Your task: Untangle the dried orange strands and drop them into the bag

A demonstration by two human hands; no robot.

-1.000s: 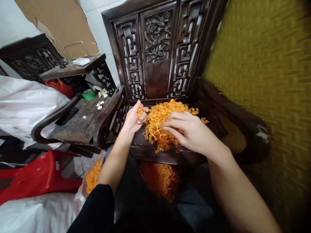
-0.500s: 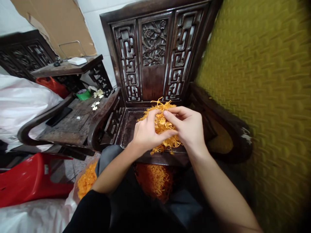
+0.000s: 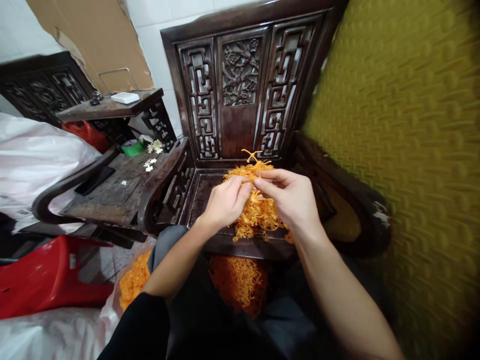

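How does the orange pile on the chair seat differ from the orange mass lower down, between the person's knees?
The pile on the seat lies on dark wood in good light, and both the left hand and the right hand pinch into it. The lower mass sits below the seat edge in shadow, touched by neither hand. It looks deeper orange. Both are tangles of thin orange strands.

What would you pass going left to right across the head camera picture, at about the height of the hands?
Red plastic stool → dark wooden side table → left hand → clump of orange strands → right hand → chair armrest → yellow textured cushion.
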